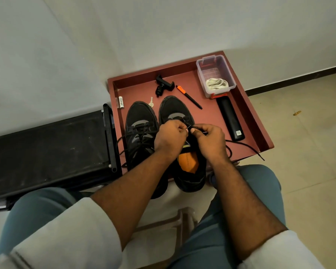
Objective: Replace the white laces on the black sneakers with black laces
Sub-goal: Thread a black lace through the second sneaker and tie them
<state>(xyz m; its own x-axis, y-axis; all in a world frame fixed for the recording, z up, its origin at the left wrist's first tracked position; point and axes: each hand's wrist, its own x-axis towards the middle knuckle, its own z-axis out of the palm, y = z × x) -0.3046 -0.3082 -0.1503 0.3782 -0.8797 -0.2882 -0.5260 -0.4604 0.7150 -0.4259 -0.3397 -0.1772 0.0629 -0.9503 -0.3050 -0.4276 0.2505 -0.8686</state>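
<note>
left hand (170, 137): pinches black lace (244, 145) end, steadying
right hand (209, 139): pinches lace, threading right sneaker (182, 144)
white laces (217, 84): binned, done

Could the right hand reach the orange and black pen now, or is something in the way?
Probably yes, but not right away. The pen lies uncovered on the tray, just beyond the right shoe. However, the right hand pinches the black lace and must release it first.

Both forearms bare, sleeves pushed up near elbows, reaching forward and converging. Left hand (170, 137) knuckles up, fingers curled, thumb and forefinger pinching. Right hand (209, 139) mirrors it, fingers curled, pinching. Fingertips of both hands almost touching at centre.
</note>
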